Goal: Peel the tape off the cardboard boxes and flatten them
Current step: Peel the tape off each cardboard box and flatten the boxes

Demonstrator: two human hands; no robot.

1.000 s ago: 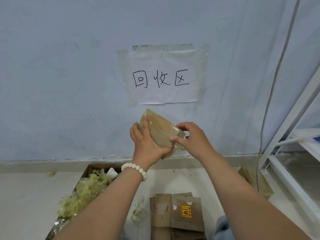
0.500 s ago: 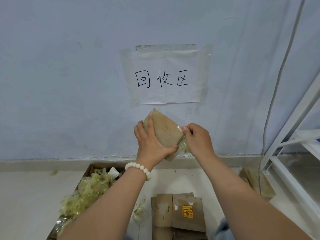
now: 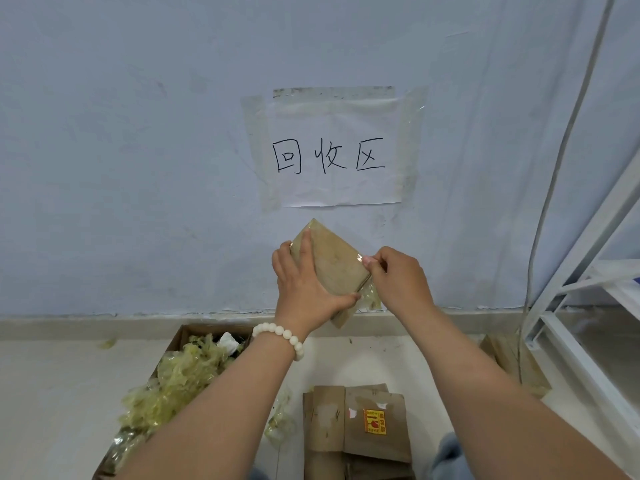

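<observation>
I hold a small brown cardboard box point(image 3: 334, 263) wrapped in clear tape up in front of the wall. My left hand point(image 3: 304, 289) grips it from the left, thumb under its lower edge and fingers over its face. My right hand point(image 3: 394, 278) pinches the clear tape point(image 3: 369, 296) at the box's right corner, and a crumpled strip of it hangs below.
An open cardboard box point(image 3: 180, 344) full of crumpled yellowish tape sits on the floor at lower left. Flattened cardboard pieces point(image 3: 360, 431) lie below my arms. A white metal rack point(image 3: 588, 289) and a grey cable point(image 3: 554, 168) stand at the right. A paper sign point(image 3: 332, 150) is taped to the wall.
My right hand has slid from the box's lower right side up to its right corner and closed on the tape. The box stays in my left hand, barely moved.
</observation>
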